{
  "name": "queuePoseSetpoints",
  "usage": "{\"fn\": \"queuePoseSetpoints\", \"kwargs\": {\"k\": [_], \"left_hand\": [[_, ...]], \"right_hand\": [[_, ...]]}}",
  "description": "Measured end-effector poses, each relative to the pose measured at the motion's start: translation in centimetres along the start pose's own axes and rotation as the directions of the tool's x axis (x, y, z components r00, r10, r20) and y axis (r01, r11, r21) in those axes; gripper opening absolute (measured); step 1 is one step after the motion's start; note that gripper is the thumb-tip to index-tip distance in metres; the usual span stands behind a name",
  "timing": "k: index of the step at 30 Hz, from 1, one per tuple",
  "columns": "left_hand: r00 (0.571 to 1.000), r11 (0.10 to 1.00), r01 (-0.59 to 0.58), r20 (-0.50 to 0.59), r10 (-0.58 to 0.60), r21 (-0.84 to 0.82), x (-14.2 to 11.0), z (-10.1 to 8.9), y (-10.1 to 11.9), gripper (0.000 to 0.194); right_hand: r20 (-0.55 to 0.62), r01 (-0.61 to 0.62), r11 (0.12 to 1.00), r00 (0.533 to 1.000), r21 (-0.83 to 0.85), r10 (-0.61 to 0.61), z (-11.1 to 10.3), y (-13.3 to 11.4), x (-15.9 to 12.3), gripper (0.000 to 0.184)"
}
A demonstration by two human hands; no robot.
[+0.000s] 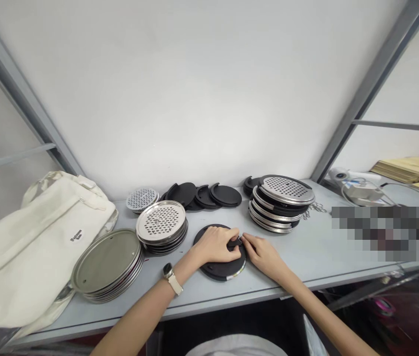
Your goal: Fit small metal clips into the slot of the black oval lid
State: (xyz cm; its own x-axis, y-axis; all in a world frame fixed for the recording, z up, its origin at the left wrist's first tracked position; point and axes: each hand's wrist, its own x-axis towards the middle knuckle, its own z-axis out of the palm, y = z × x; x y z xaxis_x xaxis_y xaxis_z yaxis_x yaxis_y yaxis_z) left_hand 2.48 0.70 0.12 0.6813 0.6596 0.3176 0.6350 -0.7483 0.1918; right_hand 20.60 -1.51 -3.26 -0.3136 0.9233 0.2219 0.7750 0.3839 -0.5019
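Left hand [214,245] and right hand [263,254] pinch closed on a small black tab [236,242].
The tab sits on a black disc [221,271], flat on the shelf [305,252]; untouched, a steel grater stack [161,222], another stack [281,198] and loose black discs [205,196] lie nearby.

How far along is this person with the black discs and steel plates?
Looks done: two piles of perforated steel plates with black discs between. In hand: the left hand and right hand work at a black disc. Left: loose black discs along the back.
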Motion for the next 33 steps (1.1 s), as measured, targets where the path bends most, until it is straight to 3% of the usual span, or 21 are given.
{"fn": "queuePoseSetpoints", "kwargs": {"k": [18,33], "left_hand": [[0.998,1.000,0.015,0.054,-0.015,-0.011,-0.05,-0.51,0.14,0.013],[0.999,1.000,0.015,0.045,-0.014,-0.025,-0.10,-0.41,0.02,0.014]], "right_hand": [[0.059,0.068,0.997,0.996,-0.037,-0.066,-0.61,0.04,0.14,0.030],[0.018,0.017,0.985,1.000,-0.173,-0.014,-0.28,-0.46,-0.31,0.026]]}}
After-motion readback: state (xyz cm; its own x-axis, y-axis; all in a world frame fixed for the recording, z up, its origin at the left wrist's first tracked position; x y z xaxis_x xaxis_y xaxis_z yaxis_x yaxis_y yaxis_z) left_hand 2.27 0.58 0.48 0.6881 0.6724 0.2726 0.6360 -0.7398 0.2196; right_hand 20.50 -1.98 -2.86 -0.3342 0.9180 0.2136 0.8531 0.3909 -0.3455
